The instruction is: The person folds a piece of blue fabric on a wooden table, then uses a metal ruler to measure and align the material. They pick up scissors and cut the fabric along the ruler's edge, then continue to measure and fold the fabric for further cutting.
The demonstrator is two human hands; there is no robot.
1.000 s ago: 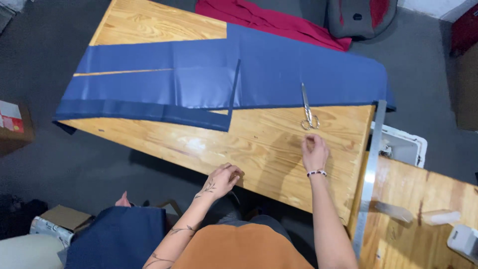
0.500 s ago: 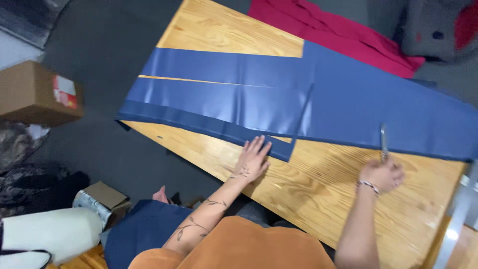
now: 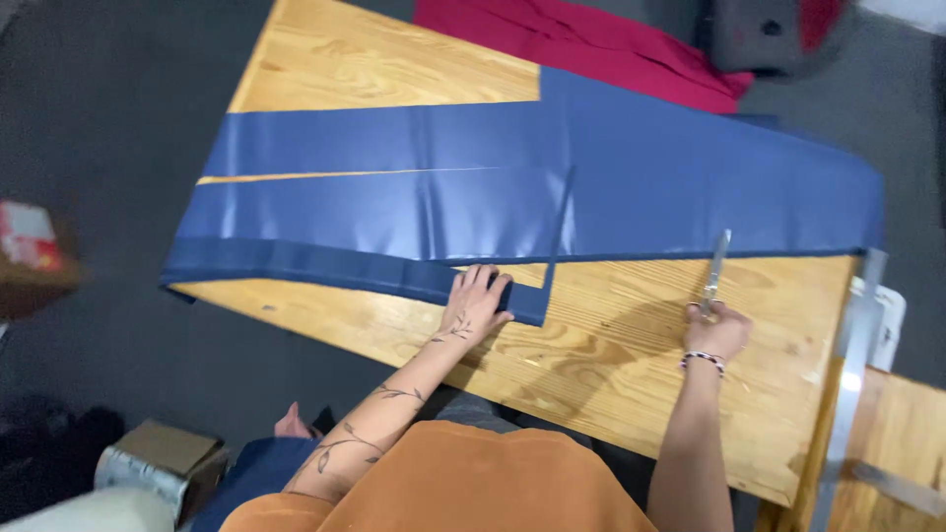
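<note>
**Hands on cloth and scissors**

The left hand (image 3: 475,303) lies flat and open on the blue cloth's (image 3: 631,187) folded near edge, spread over the wooden worktop (image 3: 631,345). The right hand (image 3: 717,330) is closed around the scissors (image 3: 714,271), blades pointing at the cloth.

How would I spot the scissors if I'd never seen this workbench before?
Start at the long wooden table draped with blue fabric. Follow the fabric's near edge toward the right end, where the right hand grips the scissors. They are the only slim, shiny metal thing lying on the bare wood, blades pointing toward the cloth.
</note>
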